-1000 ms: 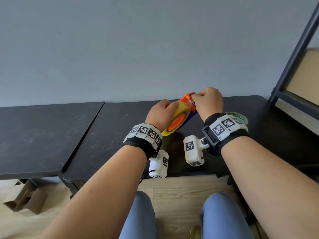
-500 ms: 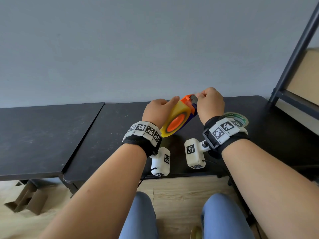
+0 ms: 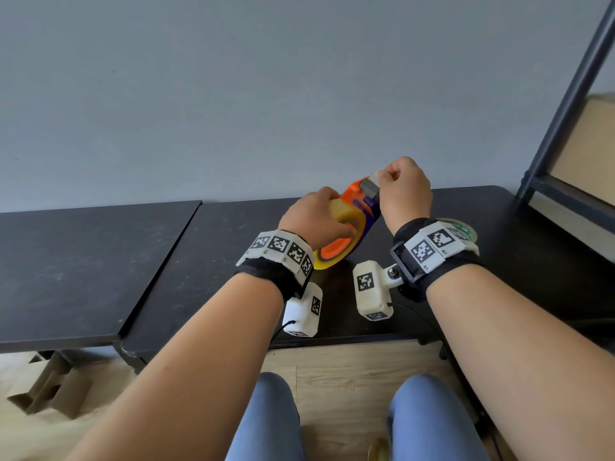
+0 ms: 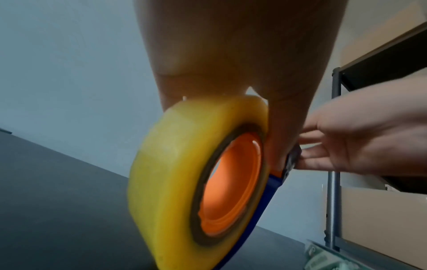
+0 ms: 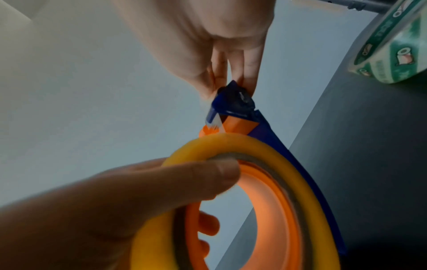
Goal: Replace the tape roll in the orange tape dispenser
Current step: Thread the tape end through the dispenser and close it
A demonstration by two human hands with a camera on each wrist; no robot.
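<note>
The orange and blue tape dispenser [image 3: 357,197] is held tilted above the black table [image 3: 206,261], with a yellow tape roll [image 3: 342,212] on its orange hub [image 3: 336,251]. My left hand [image 3: 327,207] grips the roll from the top, thumb on its rim [image 5: 184,179]. My right hand [image 3: 382,176] pinches the clear tape end [image 3: 376,174] at the dark cutter head [image 3: 367,189]. In the right wrist view a clear strip [image 5: 216,126] runs from the roll [image 5: 254,146] up to the cutter head [image 5: 233,102]. The left wrist view shows the roll [image 4: 175,182] and hub [image 4: 231,182] side on.
A green printed tape roll [image 3: 461,229] lies on the table behind my right wrist, also close by in the right wrist view as the green roll [image 5: 404,45]. A dark metal shelf frame [image 3: 565,101] stands at the right. A second black table [image 3: 66,261] adjoins on the left.
My right hand has risen from the cutter head with the tape end pinched. The dispenser's head has tipped upward, and my left hand has shifted further over the roll.
</note>
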